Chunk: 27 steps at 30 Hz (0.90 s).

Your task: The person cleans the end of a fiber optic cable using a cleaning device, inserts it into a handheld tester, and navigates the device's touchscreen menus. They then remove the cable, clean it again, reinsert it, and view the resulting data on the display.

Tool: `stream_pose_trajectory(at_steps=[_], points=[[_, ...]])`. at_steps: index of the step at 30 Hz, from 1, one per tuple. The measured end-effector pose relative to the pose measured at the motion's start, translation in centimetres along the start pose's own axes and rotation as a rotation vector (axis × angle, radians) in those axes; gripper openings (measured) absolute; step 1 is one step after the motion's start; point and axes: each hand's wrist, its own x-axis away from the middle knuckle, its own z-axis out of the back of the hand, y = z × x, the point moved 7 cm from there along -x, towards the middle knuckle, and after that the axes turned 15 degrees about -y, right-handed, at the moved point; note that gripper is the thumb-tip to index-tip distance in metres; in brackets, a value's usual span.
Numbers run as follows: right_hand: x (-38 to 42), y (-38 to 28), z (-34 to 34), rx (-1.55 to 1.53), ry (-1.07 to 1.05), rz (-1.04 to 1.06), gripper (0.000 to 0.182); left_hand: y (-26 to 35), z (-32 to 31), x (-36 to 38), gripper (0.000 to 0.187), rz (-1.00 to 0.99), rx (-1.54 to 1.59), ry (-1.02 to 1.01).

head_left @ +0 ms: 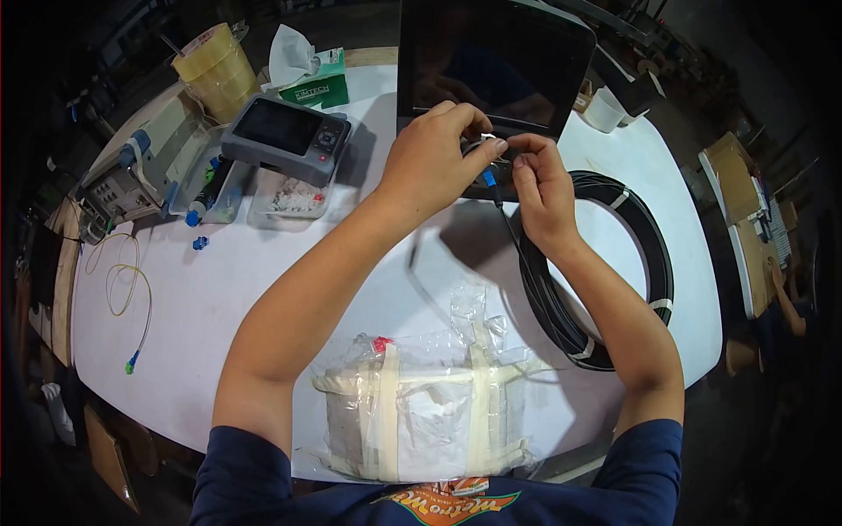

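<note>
My left hand [431,153] is raised in front of the dark screen, thumb and fingers pinched together. A small white bit shows at its fingertips, too small to name. Close by on the right, my right hand [545,186] is also closed, thumb against the fingers; what it pinches is hidden. Between and just below the hands hangs a blue fibre optic connector [490,178] on a thin black cable. That cable runs down to a coil of black cable [660,254], bound with pale tape, lying on the white table [237,324] under my right forearm.
A dark monitor [491,61] stands behind my hands. To the left are a handheld tester [279,131], a plastic tub of white bits [294,195], a tissue box [317,86], tape rolls [213,70] and a yellow patch cord [139,272]. A taped clear plastic pouch [434,421] lies near my body.
</note>
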Motion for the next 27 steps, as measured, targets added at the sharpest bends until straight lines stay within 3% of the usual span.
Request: stream_pose_trajectory(at_steps=[8,18,24,27], points=[[0.0,-0.3,-0.1,-0.036,-0.031,0.046,0.033,0.1,0.2,-0.3,0.022,-0.024,0.014,-0.097],[-0.1,0.0,-0.1,-0.035,-0.013,0.012,0.024,-0.5,-0.1,-0.5,0.021,0.002,0.037,-0.200],[-0.3,0.5,-0.1,-0.042,-0.002,-0.007,0.020,0.1,0.0,-0.1,0.026,-0.024,0.007,-0.025],[-0.2,0.7,-0.3,-0.091,-0.041,-0.034,0.021,-0.1,-0.1,-0.1,0.025,-0.006,0.011,-0.040]])
